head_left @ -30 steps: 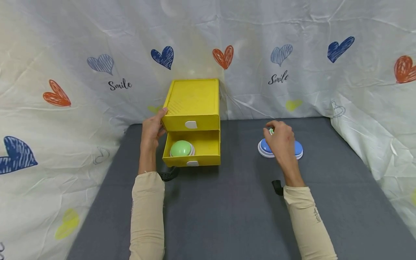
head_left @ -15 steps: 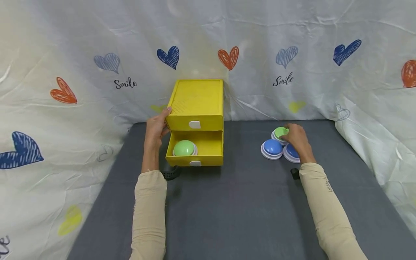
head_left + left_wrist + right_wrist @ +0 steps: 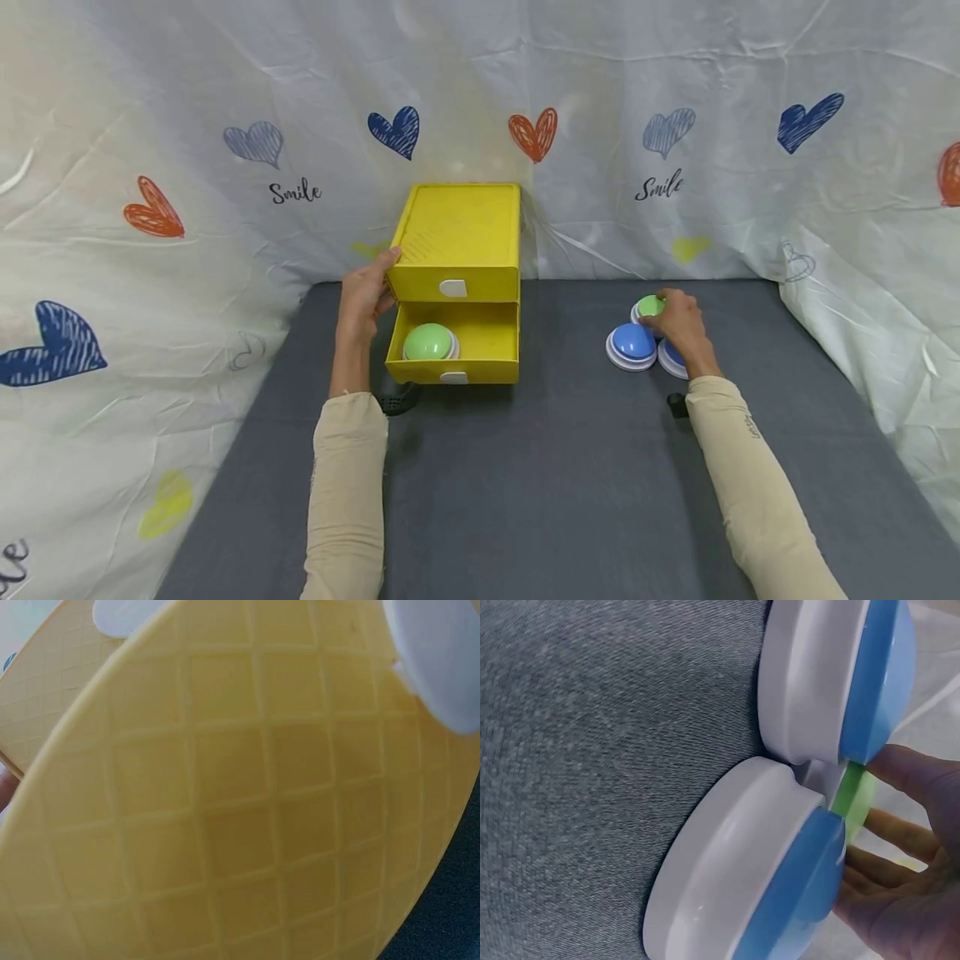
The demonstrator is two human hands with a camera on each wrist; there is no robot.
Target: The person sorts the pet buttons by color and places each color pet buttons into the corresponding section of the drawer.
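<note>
My left hand (image 3: 362, 298) holds the left front corner of a yellow two-drawer box (image 3: 459, 223), thumb on the top edge and fingers along the side. Its lower drawer (image 3: 487, 333) is pulled out, with a green dome push button (image 3: 427, 342) on a white base at the left inside. The upper drawer is closed. On the right, my right hand (image 3: 681, 321) grips a second green push button (image 3: 651, 306), its fingers around the green dome. Two blue push buttons, the left one (image 3: 633, 341) and the right one (image 3: 791, 877), stand just in front, the right one partly behind my wrist.
Dark grey cloth (image 3: 555, 467) covers the table. A white curtain (image 3: 585, 50) printed with hearts hangs behind the box and along both sides. A black wrist mount (image 3: 677, 406) shows under the right forearm, another (image 3: 399, 400) beside the left.
My right hand has moved right and lower, from over the blue buttons to the green button behind them, then stayed there. The left hand keeps its hold on the box; the view shifted slightly.
</note>
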